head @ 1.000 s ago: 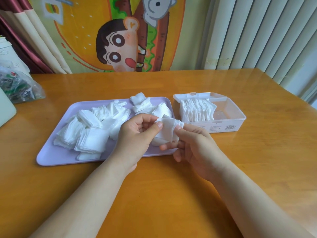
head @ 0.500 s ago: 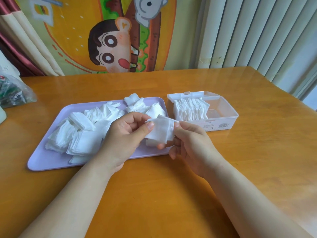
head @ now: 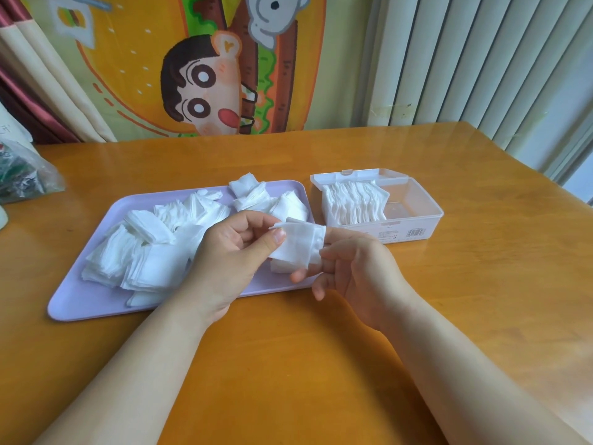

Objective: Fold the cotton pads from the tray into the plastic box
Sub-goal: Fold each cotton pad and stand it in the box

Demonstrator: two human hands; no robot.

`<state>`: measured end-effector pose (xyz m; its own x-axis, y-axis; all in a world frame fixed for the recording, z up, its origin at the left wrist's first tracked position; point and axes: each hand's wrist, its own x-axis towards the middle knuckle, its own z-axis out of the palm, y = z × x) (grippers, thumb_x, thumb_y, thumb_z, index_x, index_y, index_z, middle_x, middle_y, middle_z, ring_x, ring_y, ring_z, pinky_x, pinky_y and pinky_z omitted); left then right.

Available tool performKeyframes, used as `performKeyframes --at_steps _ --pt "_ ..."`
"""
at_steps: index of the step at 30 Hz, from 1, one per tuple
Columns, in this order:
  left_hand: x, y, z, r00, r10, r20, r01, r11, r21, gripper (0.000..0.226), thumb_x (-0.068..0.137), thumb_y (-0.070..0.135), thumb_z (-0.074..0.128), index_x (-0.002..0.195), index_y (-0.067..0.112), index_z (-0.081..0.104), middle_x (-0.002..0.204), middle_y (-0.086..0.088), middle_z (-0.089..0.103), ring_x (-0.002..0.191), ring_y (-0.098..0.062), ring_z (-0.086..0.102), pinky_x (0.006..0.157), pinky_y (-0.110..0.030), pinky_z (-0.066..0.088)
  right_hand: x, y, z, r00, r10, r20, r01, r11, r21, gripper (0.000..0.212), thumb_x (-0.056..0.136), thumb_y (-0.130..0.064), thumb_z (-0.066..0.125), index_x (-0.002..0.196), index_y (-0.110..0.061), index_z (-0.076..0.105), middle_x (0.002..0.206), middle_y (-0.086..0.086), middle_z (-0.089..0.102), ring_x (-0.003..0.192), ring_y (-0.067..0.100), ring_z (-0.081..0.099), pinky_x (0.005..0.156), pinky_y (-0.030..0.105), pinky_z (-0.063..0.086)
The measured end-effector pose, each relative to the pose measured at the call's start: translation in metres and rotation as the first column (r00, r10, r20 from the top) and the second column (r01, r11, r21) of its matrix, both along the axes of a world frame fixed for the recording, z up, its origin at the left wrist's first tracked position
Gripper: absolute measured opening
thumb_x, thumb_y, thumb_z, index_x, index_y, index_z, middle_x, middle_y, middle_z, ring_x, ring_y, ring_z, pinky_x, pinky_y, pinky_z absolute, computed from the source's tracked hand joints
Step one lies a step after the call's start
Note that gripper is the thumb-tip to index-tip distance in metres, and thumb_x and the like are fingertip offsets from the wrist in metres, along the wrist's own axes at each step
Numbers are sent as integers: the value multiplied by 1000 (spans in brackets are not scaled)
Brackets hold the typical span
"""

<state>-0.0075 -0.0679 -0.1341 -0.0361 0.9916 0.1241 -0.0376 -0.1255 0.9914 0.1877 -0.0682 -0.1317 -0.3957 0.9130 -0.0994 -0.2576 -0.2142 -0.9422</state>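
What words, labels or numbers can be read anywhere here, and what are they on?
Nothing here can be read as words.
On the plastic box: barcode and small print on the front label, too small to read.
On the bag: green print, too blurred to read.
On the white thing at the left edge: faint marks, unreadable.
On the wall hanging: cartoon pictures only, no words.

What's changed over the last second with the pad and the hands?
The cotton pad, bunched a second ago, is now pulled flatter between the left hand and right hand, its right edge lapping onto the right hand. Both keep pinching it; nothing was let go. The tray, loose pile and plastic box look unmoved.
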Motion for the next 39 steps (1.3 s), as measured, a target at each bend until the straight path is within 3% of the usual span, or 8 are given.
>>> performKeyframes --at_steps 7,17,21,26,30,33,39 --pt "1 0 -3 1000 14 -25 -14 1000 -14 9 94 8 74 101 13 73 87 -1 75 72 -4 63 59 -12 47 -1 -2 1 1000 -1 -7 1 1000 -12 43 96 6 37 124 6 70 115 32 74 82 35 68 54 37 42" --pt "1 1 -4 999 33 -35 -34 999 -16 9 93 9 76 100 14 74 88 -2 74 73 -4 63 59 -13 47 -4 -3 2 999 -40 8 40 999 -16 33 107 0 40 116 5 71 100 26 76 78 34 71 50 36 43" --pt "2 1 -3 997 78 -25 -79 997 -20 10 91 9 78 99 13 76 84 -2 73 63 -3 60 60 -13 47 -4 -3 2 999 -47 16 48 999 -19 33 109 -1 39 115 5 71 101 27 76 77 34 71 50 36 43" --pt "0 2 -3 992 123 -33 -124 992 -18 10 88 14 82 96 17 79 77 -1 72 58 -8 57 63 -30 47 -4 -4 2 998 -66 24 67 998 -22 34 110 -1 38 106 0 72 91 21 77 76 34 70 49 35 42" --pt "-4 2 -1 994 100 42 -99 995 -27 12 79 25 84 90 23 79 83 -5 73 63 -15 54 62 -30 45 -3 -3 3 996 -89 3 89 995 -34 38 110 0 38 94 -5 72 90 20 78 77 36 70 48 34 43" --pt "-3 2 -1 995 50 87 -46 998 -47 20 75 28 83 92 19 77 83 -6 72 64 -16 53 56 -25 45 -2 -2 1 997 -71 8 72 997 -36 34 110 -1 37 108 1 71 98 26 78 78 35 70 49 33 45" --pt "3 2 -4 999 53 6 -52 996 -71 14 89 14 79 101 10 75 75 0 71 58 -8 58 54 -18 45 -2 -2 -1 999 -32 -11 32 999 -31 37 109 0 34 124 7 67 113 33 74 83 34 71 53 36 46"
